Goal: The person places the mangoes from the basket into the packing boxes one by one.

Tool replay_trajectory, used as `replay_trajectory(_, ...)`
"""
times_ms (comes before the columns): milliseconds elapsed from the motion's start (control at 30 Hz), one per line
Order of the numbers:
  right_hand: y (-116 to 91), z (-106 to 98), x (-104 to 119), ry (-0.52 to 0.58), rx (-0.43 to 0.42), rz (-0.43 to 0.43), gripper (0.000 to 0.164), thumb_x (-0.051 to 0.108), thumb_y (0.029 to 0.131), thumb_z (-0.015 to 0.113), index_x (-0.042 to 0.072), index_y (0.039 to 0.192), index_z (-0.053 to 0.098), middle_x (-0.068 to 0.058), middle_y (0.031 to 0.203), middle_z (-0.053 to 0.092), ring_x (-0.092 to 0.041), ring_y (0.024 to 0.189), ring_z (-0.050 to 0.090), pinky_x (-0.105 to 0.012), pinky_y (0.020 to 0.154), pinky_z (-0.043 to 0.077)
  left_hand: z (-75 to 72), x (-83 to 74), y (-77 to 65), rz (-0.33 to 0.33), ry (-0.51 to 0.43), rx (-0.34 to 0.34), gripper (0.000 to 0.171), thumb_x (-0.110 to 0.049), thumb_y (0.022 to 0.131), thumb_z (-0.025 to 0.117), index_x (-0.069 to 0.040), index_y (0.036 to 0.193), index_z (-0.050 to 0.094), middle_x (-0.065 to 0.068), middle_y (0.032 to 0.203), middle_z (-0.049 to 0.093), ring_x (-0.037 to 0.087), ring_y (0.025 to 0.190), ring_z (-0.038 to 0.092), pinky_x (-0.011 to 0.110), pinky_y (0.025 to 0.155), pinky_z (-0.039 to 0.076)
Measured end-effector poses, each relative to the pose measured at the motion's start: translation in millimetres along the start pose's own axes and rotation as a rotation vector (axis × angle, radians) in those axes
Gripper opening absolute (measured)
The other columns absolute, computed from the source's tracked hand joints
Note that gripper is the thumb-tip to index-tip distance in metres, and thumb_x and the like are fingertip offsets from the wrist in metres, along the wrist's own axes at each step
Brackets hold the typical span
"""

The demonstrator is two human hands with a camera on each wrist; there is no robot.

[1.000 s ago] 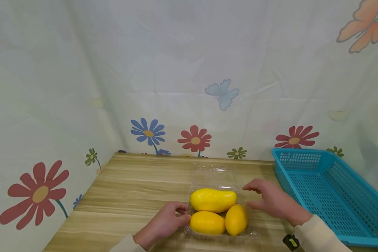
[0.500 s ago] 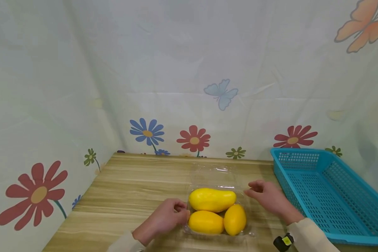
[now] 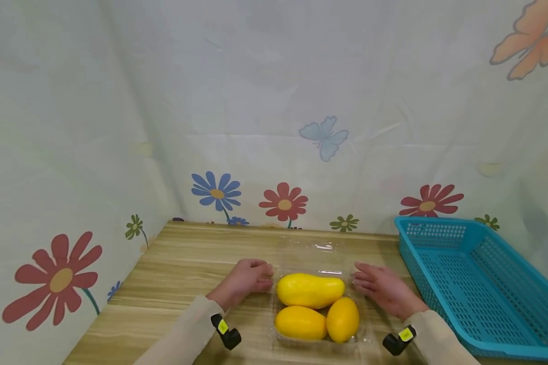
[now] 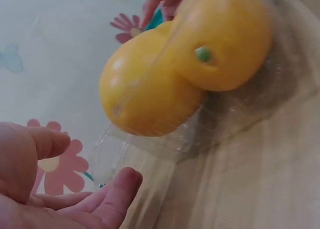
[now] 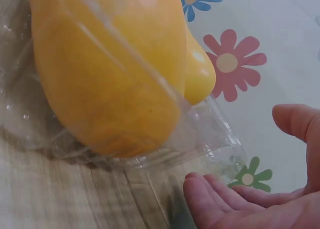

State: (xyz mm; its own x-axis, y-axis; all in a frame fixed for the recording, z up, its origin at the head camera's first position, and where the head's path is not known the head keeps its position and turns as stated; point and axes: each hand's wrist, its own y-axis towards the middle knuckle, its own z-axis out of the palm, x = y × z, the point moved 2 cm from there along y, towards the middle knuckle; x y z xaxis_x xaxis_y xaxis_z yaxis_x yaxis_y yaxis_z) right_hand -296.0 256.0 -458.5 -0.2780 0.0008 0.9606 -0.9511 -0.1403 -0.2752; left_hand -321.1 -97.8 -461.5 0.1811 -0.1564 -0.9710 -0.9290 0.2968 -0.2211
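A clear plastic clamshell box (image 3: pixel 311 256) lies with its lid folded back on the table. In its base sit a long, pear-shaped yellow fruit (image 3: pixel 309 290) at the back and two mango-like yellow fruits in front, one on the left (image 3: pixel 300 323) and one on the right (image 3: pixel 342 319). My left hand (image 3: pixel 244 281) is at the box's back left, fingers loosely extended, holding nothing. Across from it, my right hand (image 3: pixel 385 289) is at the back right side with fingers extended. Both wrist views show thumb and fingers spread apart near the clear lid (image 5: pixel 215 134).
A blue perforated plastic basket (image 3: pixel 479 284) stands to the right, its left wall close to my right forearm. The wood-grain table (image 3: pixel 201 258) meets a flower-printed curtain (image 3: pixel 237 101) at the back and left. Small black cameras are strapped on both wrists.
My left hand has slid away from the box's front left side to its back left corner. The right hand's bent fingers have straightened beside the box. Fruits and box stay put.
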Motion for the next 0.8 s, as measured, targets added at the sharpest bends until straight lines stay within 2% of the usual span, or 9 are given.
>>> replay_trajectory(133, 4, 3, -3, 0.056, 0.014, 0.006, 0.069, 0.029, 0.108, 0.052, -0.016, 0.153, 0.024, -0.035, 0.154, 0.039, -0.024, 0.122, 0.064, -0.049, 0.114, 0.044, -1.4, 0.0, 11.2, -0.047, -0.077, 0.051, 0.045, -0.023, 0.104, 0.061, 0.008, 0.136, 0.055, 0.020, 0.122, 0.067, 0.022, 0.101, 0.072, 0.040, 0.098, 0.058)
replay_trajectory(300, 8, 7, -4, 0.094, 0.009, 0.015, 0.065, 0.020, 0.108, 0.053, -0.016, 0.153, 0.023, -0.032, 0.149, 0.046, -0.022, 0.114, 0.068, -0.045, 0.109, 0.050, 0.5, 3.3, 20.4, -0.082, -0.123, 0.086, 0.044, -0.019, 0.103, 0.063, 0.008, 0.137, 0.056, 0.019, 0.123, 0.068, 0.021, 0.100, 0.071, 0.037, 0.097, 0.058)
replay_trajectory(500, 10, 7, -5, 0.138, -0.010, 0.032, 0.062, 0.009, 0.106, 0.055, -0.014, 0.154, 0.024, -0.028, 0.143, 0.055, -0.021, 0.109, 0.071, -0.043, 0.104, 0.053, 6.7, 4.1, 27.6, -0.067, -0.131, 0.106, 0.048, -0.013, 0.101, 0.065, 0.010, 0.141, 0.052, 0.020, 0.128, 0.067, 0.020, 0.101, 0.070, 0.036, 0.096, 0.059)
replay_trajectory(633, 11, 7, -6, 0.160, -0.005, 0.031, 0.062, 0.008, 0.104, 0.057, -0.013, 0.154, 0.026, -0.023, 0.136, 0.063, -0.020, 0.108, 0.071, -0.040, 0.102, 0.055, 7.8, 4.5, 31.0, -0.060, -0.143, 0.108, 0.050, -0.011, 0.100, 0.066, 0.009, 0.143, 0.050, 0.018, 0.127, 0.069, 0.018, 0.100, 0.072, 0.035, 0.094, 0.060)
replay_trajectory(800, 12, 7, -7, 0.166, 0.019, 0.000, 0.062, 0.009, 0.105, 0.057, -0.013, 0.154, 0.026, -0.024, 0.140, 0.060, -0.020, 0.111, 0.070, -0.037, 0.100, 0.056, 8.8, 5.0, 33.8, -0.051, -0.156, 0.116, 0.052, -0.011, 0.099, 0.068, 0.008, 0.144, 0.049, 0.019, 0.128, 0.069, 0.017, 0.099, 0.072, 0.034, 0.094, 0.060)
